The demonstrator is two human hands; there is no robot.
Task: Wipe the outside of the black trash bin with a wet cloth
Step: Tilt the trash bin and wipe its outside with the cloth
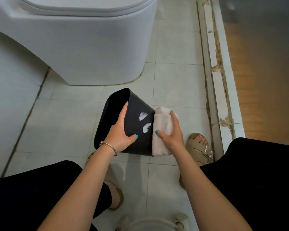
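Observation:
The black trash bin (pixel 135 112) is tipped on its side above the tiled floor, its open mouth facing left. Two white smears (pixel 144 121) mark its upper wall. My left hand (pixel 122 132) grips the bin at its rim, fingers over the edge and thumb on the outer wall. A folded white cloth (pixel 162 129) lies against the bin's bottom end on the right. My right hand (pixel 172 130) holds the cloth there, fingers over its far side and thumb on the near side.
A white toilet (pixel 83 47) stands just beyond the bin. A raised, chipped threshold (pixel 218 90) runs along the right. My sandalled feet (pixel 200 149) and black-trousered knees flank the bin. A pale round object (pixel 150 222) shows at the bottom edge.

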